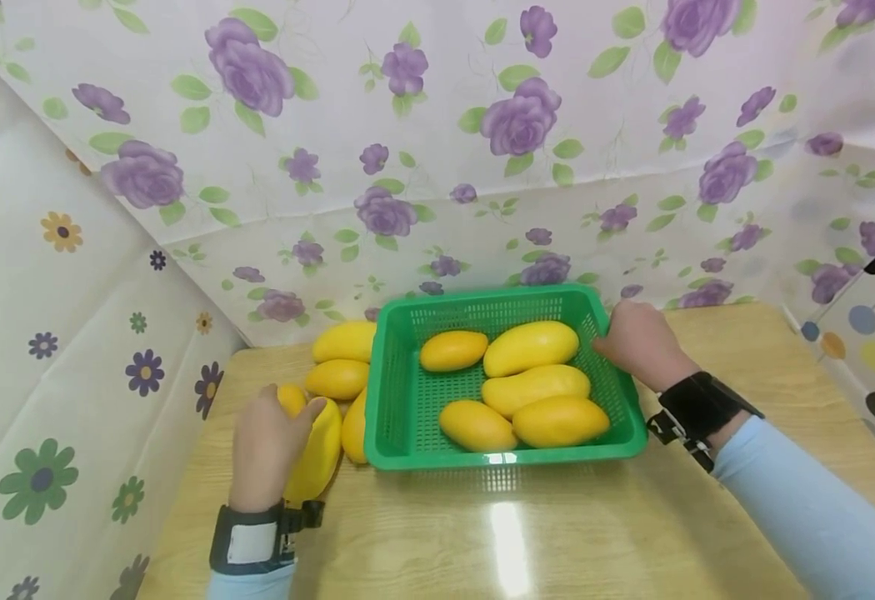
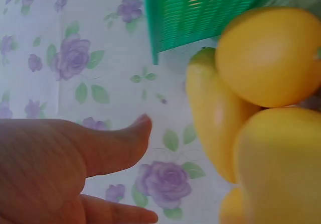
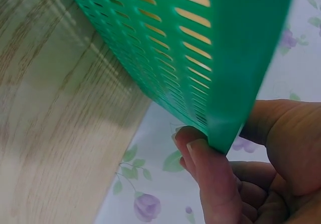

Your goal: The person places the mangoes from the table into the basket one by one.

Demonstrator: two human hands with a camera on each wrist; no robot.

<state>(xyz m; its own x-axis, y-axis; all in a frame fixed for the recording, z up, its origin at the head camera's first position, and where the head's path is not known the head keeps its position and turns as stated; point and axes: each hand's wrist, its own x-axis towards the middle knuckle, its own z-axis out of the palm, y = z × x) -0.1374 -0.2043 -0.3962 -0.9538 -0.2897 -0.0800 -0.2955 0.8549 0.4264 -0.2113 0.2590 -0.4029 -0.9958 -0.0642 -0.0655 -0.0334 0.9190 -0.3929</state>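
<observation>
My right hand [image 1: 647, 346] grips the right rim of a green plastic basket [image 1: 497, 459]. In the right wrist view, the thumb is on one side of the basket wall [image 3: 241, 58] and the curled fingers [image 3: 213, 176] are on the other. Several yellow mangoes lie inside, one orange-yellow mango [image 1: 454, 351] at the back left. My left hand [image 1: 261, 450] is over the loose mangoes left of the basket, beside a large yellow mango [image 1: 319, 458]. The left wrist view shows its thumb [image 2: 118, 146] and a finger extended apart, nothing between them, mangoes [image 2: 281, 163] beyond.
More loose mangoes [image 1: 337, 379] crowd the basket's left side, one partly hidden behind its wall. The wooden table [image 1: 580, 533] meets a purple-flowered cloth [image 1: 445, 225] at the back. Another flower-patterned sheet [image 1: 85, 358] hangs at the left.
</observation>
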